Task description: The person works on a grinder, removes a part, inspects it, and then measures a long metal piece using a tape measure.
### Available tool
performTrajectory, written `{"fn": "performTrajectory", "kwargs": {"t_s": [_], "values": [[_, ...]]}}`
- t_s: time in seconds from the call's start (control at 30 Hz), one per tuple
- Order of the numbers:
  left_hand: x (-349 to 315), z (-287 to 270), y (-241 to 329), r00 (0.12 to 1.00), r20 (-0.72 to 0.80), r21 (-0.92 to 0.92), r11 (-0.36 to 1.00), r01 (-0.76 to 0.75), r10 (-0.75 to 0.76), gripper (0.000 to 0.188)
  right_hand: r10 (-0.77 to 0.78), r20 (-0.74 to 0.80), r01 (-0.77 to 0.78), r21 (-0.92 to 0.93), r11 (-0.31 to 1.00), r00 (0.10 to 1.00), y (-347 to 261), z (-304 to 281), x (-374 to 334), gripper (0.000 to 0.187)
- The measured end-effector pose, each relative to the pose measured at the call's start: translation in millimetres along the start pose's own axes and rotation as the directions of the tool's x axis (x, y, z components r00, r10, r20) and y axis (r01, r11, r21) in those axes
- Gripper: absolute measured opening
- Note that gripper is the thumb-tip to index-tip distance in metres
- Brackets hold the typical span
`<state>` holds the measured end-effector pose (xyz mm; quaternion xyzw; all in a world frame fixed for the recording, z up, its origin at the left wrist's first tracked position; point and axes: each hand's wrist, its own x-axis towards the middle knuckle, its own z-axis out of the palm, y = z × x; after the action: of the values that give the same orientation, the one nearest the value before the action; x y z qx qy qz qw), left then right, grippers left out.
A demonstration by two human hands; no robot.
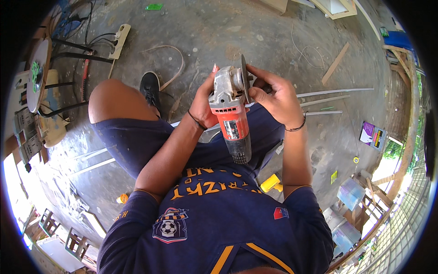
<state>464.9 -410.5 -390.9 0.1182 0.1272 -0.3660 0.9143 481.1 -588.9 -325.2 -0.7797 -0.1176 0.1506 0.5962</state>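
A red and black angle grinder (pixel 234 124) with a scuffed grey metal head is held upright in front of my chest, above my crossed legs. My left hand (pixel 204 99) is wrapped round the left side of its head, partly hidden behind it. A thin dark disc (pixel 244 78) sits edge-on at the right of the head. The fingers of my right hand (pixel 274 97) are closed at the disc's outer face, thumb and forefinger by its centre. Whatever small part they may grip there is mostly hidden.
A white power strip (pixel 120 42) with plugged-in cables lies at the far left. Thin pale strips (pixel 335 92) and a wooden slat (pixel 335 64) are on the floor at right, near a purple and black package (pixel 373 135). A yellow object (pixel 271 182) rests beside my right elbow.
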Motion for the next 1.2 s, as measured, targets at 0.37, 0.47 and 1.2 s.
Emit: {"fn": "performTrajectory", "kwargs": {"t_s": [0.37, 0.47, 1.2], "values": [[4, -17, -7, 0.960, 0.210, -0.085, 0.982, -0.171, 0.185, 0.054, -0.213, -0.032, 0.174, -0.468, 0.867, 0.977, -31, 24, -1, 0.048], [6, -31, -11, 0.912, 0.288, 0.002, 0.952, -0.305, 0.292, 0.046, -0.236, -0.037, 0.181, -0.533, 0.826, 0.971, -38, 32, -2, 0.049], [16, -72, -25, 0.888, 0.323, 0.147, 0.910, -0.388, 0.327, 0.080, -0.259, -0.064, 0.177, -0.576, 0.798, 0.964, -39, 37, -9, 0.050]]}}
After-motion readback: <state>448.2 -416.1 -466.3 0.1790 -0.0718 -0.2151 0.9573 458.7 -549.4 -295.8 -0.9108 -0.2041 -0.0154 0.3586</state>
